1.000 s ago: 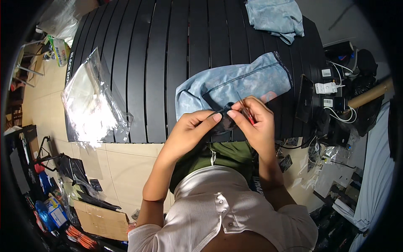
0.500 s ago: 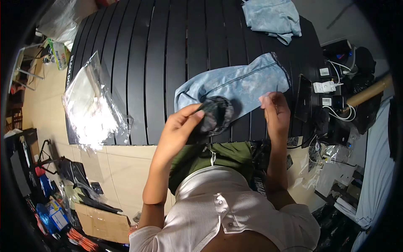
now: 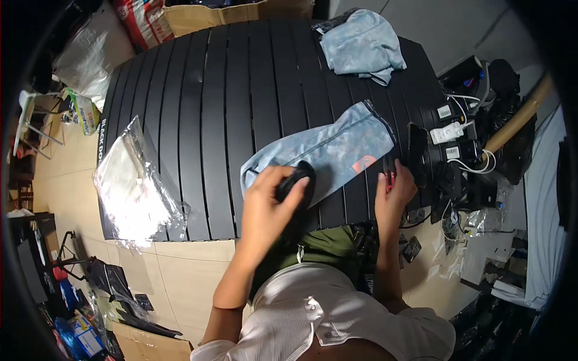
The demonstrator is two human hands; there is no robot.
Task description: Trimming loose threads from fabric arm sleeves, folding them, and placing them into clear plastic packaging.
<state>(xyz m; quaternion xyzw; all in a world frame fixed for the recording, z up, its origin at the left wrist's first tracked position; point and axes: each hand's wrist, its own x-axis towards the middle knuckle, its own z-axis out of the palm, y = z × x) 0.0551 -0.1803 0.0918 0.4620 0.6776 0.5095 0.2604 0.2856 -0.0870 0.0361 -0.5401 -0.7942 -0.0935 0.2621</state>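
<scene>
Indoors, slatted black table (image 3: 217, 120), tiled floor (image 3: 186, 277); left hand (image 3: 265, 201) grips dark cloth (image 3: 306, 172); right hand (image 3: 396, 197) clasps red tool (image 3: 390, 180).

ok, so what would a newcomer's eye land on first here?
Probably the clear plastic, glaring white at the left of the black slatted table. Next, the blue cloth lying right of the table's middle, with the left hand gripping a dark piece at its near side. Then the red tool in the right hand, near the table's front right.
</scene>
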